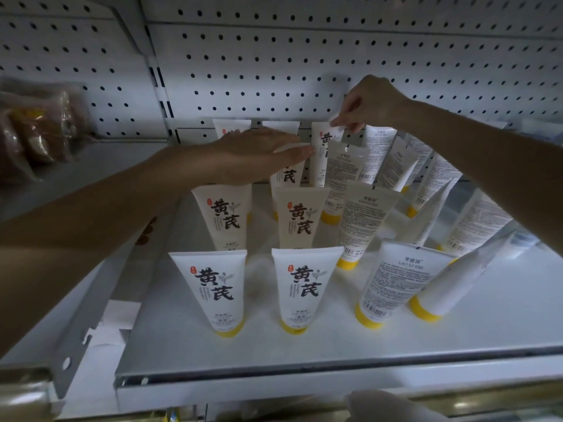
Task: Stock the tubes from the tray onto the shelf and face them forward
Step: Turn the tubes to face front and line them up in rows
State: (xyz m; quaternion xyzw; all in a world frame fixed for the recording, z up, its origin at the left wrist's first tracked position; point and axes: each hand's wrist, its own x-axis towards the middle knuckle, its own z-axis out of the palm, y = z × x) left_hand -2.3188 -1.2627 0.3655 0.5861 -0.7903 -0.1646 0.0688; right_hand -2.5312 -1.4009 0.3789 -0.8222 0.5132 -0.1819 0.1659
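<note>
Fingertips of the right hand (373, 103) pinch the crimped top of a white tube (323, 153) standing at the back of the shelf (274, 351) — label facing forward. Left hand (256, 155) hovers flat and open beside it, holding nothing. Around them stand more yellow-capped tubes; those to the right show their backs.

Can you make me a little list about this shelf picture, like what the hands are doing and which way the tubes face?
right hand: pinching top of a back-row tube
left hand: flat, open, over the back tubes
left two columns: big-letter fronts face out, e.g. front-left tube
right side: small-print backs showing, leaning, e.g. backwards tube
caps: yellow, pointing down
shelf: white
</note>
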